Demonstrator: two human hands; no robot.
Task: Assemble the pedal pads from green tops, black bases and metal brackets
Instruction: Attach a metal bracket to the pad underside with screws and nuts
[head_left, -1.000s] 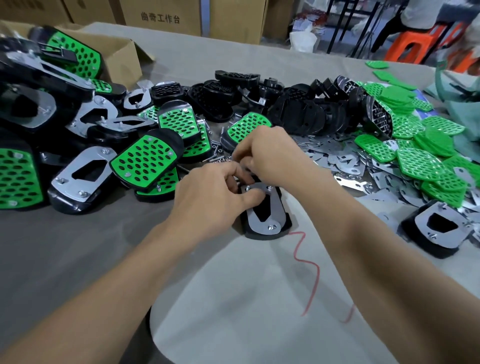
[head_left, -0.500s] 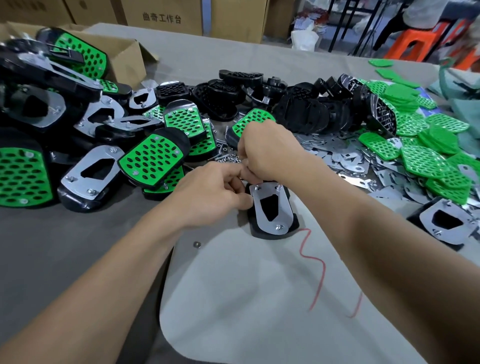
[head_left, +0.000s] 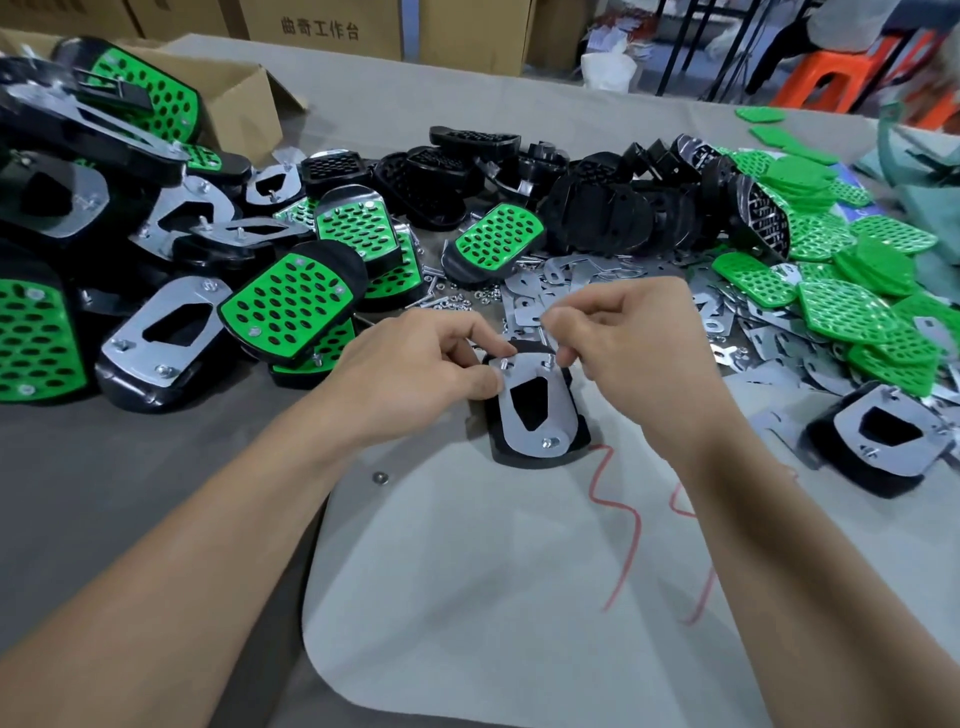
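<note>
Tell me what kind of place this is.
Probably a small factory assembly bench: heaps of green tops, black bases and metal brackets cover the table, finished pads pile up at left, cartons stand behind, and the left hand and right hand pinch one unfinished pad.

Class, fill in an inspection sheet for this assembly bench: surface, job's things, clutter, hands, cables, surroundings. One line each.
Surface: grey table cover, paler sheet with red scribbles.
Job's things: pedal pad bracket-up between the hands; finished pads heaped left; black bases far middle; green tops right; loose metal brackets beside them.
Clutter: small nuts and screws scattered beyond the hands.
Grippers: left hand and right hand each pinch at the pedal pad's far studs.
Cables: nothing seen.
Surroundings: cardboard boxes, orange stools behind.
</note>
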